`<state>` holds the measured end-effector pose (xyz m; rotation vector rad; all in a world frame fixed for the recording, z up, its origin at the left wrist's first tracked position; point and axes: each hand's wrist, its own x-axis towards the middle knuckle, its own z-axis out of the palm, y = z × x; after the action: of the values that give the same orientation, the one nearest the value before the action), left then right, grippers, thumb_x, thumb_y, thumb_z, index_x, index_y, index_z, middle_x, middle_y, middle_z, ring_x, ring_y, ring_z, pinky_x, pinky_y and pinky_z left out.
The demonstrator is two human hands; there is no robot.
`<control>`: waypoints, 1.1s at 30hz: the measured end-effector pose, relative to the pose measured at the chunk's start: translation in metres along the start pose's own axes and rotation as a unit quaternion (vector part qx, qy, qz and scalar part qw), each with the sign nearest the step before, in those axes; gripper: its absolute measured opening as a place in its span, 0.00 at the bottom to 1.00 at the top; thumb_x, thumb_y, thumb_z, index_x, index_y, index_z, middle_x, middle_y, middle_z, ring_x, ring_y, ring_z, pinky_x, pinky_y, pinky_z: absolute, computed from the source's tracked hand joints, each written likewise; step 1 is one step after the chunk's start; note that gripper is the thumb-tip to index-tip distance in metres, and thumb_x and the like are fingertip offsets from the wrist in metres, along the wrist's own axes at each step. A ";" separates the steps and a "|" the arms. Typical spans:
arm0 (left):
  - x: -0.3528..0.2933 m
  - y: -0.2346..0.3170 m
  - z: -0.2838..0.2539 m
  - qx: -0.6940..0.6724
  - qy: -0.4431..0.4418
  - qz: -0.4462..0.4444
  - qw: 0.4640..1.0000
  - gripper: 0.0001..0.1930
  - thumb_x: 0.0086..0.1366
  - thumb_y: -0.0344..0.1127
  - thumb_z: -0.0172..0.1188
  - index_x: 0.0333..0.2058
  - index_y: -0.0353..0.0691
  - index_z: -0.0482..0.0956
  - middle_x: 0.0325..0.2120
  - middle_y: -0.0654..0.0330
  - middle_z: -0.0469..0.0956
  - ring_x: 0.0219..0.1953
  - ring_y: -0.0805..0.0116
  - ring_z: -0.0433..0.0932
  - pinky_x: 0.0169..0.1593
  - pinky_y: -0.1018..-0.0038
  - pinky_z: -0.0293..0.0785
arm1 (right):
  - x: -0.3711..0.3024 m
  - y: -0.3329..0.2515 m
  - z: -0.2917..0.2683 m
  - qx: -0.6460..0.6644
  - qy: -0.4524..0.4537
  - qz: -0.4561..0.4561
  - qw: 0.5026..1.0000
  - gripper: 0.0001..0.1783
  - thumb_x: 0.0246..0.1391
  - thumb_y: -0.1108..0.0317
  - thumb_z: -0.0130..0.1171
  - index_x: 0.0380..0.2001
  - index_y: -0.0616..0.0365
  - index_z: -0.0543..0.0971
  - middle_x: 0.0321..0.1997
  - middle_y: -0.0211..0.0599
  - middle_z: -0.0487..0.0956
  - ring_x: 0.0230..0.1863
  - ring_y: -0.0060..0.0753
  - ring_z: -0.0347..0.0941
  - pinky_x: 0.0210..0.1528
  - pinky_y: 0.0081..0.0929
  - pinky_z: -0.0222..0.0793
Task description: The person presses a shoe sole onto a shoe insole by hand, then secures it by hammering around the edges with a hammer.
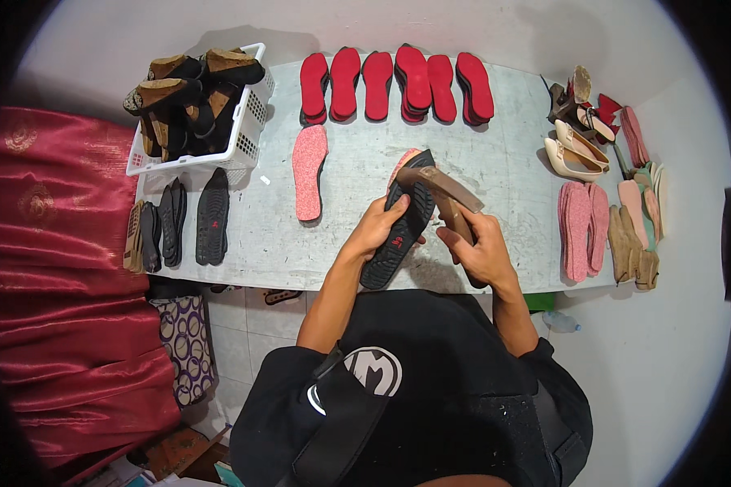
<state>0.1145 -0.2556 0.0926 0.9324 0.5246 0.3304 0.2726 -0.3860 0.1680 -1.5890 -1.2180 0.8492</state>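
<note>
My left hand [374, 226] is closed round a black shoe sole [394, 247], tilted with its ridged underside up. A pink speckled edge [403, 160] shows along the sole's far end. In my right hand [487, 253] is a hammer [456, 191], gripped by its handle. The hammer's head lies over the upper part of the sole; whether it touches cannot be made out. Beyond my left hand, a pink speckled insole [309, 174] with a dark layer beneath rests on the table.
Stacked red insoles [345, 81] line the table's [260, 235] far edge. A white basket [252, 122] of dark wedge shoe parts stands far left, with black soles [213, 219] nearer. Pink insoles [575, 231] and cream shoes [573, 158] occupy the right. A red curtain [65, 268] hangs left.
</note>
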 end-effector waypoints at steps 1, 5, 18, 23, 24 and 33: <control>-0.001 0.002 0.000 0.004 -0.005 -0.012 1.000 0.24 0.72 0.52 0.47 0.46 0.32 0.73 0.34 0.53 0.80 0.27 0.61 0.83 0.28 0.73 0.80 | 0.000 0.005 0.001 -0.013 -0.003 -0.011 1.000 0.16 0.53 0.68 0.62 0.42 0.67 0.76 0.18 0.31 0.74 0.15 0.20 0.68 0.18 0.22 0.63; 0.002 -0.005 0.000 -0.007 -0.001 -0.019 1.000 0.24 0.72 0.51 0.47 0.47 0.31 0.73 0.35 0.52 0.80 0.26 0.61 0.83 0.28 0.73 0.81 | 0.000 0.007 0.006 0.013 0.012 -0.005 1.000 0.15 0.53 0.68 0.63 0.40 0.67 0.76 0.17 0.31 0.73 0.14 0.20 0.68 0.18 0.22 0.62; 0.003 0.006 0.004 -0.050 -0.059 -0.030 0.997 0.26 0.73 0.51 0.44 0.49 0.28 0.69 0.36 0.47 0.80 0.28 0.59 0.83 0.30 0.70 0.83 | -0.005 0.007 -0.006 0.095 0.070 0.048 0.992 0.10 0.55 0.68 0.62 0.34 0.63 0.74 0.14 0.28 0.72 0.13 0.18 0.66 0.16 0.21 0.59; 0.007 0.009 0.004 -0.087 -0.039 0.001 0.995 0.28 0.72 0.54 0.43 0.52 0.29 0.67 0.37 0.45 0.80 0.28 0.59 0.83 0.31 0.70 0.84 | -0.012 0.007 -0.009 0.092 0.067 0.052 0.992 0.10 0.56 0.69 0.60 0.36 0.64 0.74 0.16 0.28 0.71 0.13 0.17 0.65 0.17 0.20 0.59; 0.007 0.009 0.003 -0.088 -0.038 0.001 0.995 0.28 0.72 0.54 0.43 0.52 0.29 0.67 0.37 0.45 0.80 0.28 0.59 0.83 0.31 0.70 0.84 | -0.013 0.007 -0.010 0.078 0.051 0.061 0.994 0.10 0.58 0.69 0.59 0.38 0.64 0.74 0.17 0.27 0.71 0.13 0.17 0.64 0.17 0.19 0.59; 0.010 0.007 0.002 -0.108 -0.024 -0.006 0.994 0.29 0.72 0.56 0.40 0.53 0.31 0.67 0.39 0.45 0.79 0.29 0.58 0.84 0.31 0.70 0.84 | -0.019 0.001 0.000 0.094 0.049 0.074 0.992 0.09 0.55 0.71 0.60 0.36 0.65 0.75 0.17 0.28 0.71 0.14 0.17 0.66 0.17 0.20 0.60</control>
<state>0.1235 -0.2480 0.0968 0.7250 0.4415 0.3454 0.2682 -0.4044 0.1666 -1.5618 -0.9327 0.9395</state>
